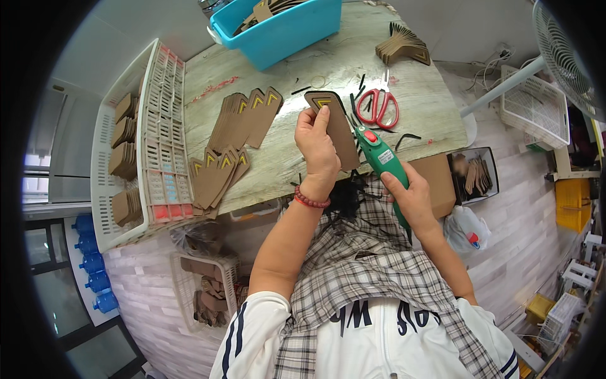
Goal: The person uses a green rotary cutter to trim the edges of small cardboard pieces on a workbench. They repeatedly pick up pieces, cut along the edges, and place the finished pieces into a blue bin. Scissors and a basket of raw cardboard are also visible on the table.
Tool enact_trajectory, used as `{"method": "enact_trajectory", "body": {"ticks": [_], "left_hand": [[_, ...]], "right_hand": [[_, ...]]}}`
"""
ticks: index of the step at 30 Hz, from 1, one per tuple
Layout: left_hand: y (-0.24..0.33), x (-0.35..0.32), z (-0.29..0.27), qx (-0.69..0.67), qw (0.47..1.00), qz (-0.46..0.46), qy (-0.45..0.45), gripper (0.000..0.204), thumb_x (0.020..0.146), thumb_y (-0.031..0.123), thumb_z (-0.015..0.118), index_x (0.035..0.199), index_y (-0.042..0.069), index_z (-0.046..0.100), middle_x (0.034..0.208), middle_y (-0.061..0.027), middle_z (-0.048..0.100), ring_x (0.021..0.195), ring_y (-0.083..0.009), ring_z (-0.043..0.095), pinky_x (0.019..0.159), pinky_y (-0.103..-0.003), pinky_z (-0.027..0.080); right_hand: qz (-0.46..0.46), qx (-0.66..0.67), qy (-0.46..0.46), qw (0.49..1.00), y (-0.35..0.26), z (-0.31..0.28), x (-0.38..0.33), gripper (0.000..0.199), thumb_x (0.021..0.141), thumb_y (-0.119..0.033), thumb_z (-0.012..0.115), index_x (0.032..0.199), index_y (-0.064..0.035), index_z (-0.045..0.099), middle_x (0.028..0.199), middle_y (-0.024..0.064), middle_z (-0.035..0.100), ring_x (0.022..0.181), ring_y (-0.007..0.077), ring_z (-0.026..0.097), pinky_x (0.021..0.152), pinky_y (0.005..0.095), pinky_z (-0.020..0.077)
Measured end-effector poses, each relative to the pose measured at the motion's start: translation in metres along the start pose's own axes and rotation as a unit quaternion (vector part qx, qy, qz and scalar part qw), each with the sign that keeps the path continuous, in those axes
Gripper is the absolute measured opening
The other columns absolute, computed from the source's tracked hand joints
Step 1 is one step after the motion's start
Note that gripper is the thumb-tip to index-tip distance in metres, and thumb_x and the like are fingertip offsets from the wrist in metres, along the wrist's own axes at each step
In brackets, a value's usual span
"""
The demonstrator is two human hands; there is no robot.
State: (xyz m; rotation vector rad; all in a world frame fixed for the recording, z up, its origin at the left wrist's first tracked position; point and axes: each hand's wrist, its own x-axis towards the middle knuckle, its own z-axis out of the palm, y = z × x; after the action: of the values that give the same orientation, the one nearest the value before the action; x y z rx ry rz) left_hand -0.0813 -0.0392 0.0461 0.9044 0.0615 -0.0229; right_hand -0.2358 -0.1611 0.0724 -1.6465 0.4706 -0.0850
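Pinched in my left hand [317, 142] is a flat brown panel [341, 136] with black edging and a yellow chevron near its rounded top, held slightly tilted above the table's front edge. My right hand [413, 194] is wrapped round a green handheld electric tool [386, 161] with a red button. Its tip points at the panel's right edge; whether they touch, I cannot tell. Red-handled scissors [377, 107] lie just beyond the tool. Black strip scraps [361, 85] are scattered beside them, with more on my plaid apron [353, 243].
Fanned brown panels [228, 126] lie left on the table [303, 57], another stack [403, 45] far right. A white basket [165, 126] of panels stands left, a blue bin [284, 35] at the back. Right are a cardboard box [434, 183] and a fan [571, 50].
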Motion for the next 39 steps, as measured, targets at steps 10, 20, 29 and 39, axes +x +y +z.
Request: {"method": "enact_trajectory", "body": {"ticks": [10, 20, 29, 39], "left_hand": [[-0.004, -0.017, 0.009, -0.008, 0.999, -0.05, 0.004, 0.006, 0.091, 0.01, 0.062, 0.092, 0.004, 0.059, 0.083, -0.0025, 0.066, 0.07, -0.0086, 0.06, 0.062, -0.022, 0.048], [-0.014, -0.021, -0.007, 0.086, 0.994, -0.067, -0.024, 0.004, 0.091, 0.008, 0.062, 0.09, 0.005, 0.062, 0.082, -0.0005, 0.066, 0.066, -0.005, 0.056, 0.061, -0.02, 0.043], [-0.005, -0.024, -0.013, 0.115, 0.987, -0.08, -0.073, 0.005, 0.09, 0.005, 0.061, 0.089, -0.001, 0.063, 0.08, -0.001, 0.064, 0.067, -0.005, 0.055, 0.06, -0.02, 0.046], [0.02, -0.008, -0.015, 0.255, 0.958, 0.0, -0.132, 0.014, 0.092, 0.007, 0.059, 0.096, -0.003, 0.068, 0.083, -0.0006, 0.066, 0.07, -0.0041, 0.056, 0.063, -0.019, 0.046]], "right_hand": [[0.006, -0.001, -0.003, 1.0, 0.003, -0.005, 0.001, 0.045, 0.087, -0.029, 0.07, 0.118, 0.0021, 0.06, 0.075, 0.0017, 0.062, 0.059, 0.006, 0.053, 0.053, 0.022, 0.0455], [-0.011, 0.005, 0.002, 1.0, 0.004, -0.006, 0.003, 0.042, 0.088, -0.03, 0.069, 0.113, 0.0022, 0.062, 0.074, 0.0016, 0.061, 0.058, 0.006, 0.053, 0.052, 0.0219, 0.0449], [-0.005, 0.022, -0.003, 1.0, -0.001, -0.01, 0.003, 0.041, 0.088, -0.03, 0.068, 0.114, 0.0022, 0.061, 0.074, 0.001, 0.06, 0.058, 0.0061, 0.052, 0.052, 0.0223, 0.045], [-0.005, 0.005, -0.027, 1.0, -0.003, -0.014, -0.001, 0.037, 0.087, -0.031, 0.069, 0.108, -0.0004, 0.063, 0.072, 0.0001, 0.059, 0.057, 0.0055, 0.052, 0.052, 0.022, 0.0437]]}}
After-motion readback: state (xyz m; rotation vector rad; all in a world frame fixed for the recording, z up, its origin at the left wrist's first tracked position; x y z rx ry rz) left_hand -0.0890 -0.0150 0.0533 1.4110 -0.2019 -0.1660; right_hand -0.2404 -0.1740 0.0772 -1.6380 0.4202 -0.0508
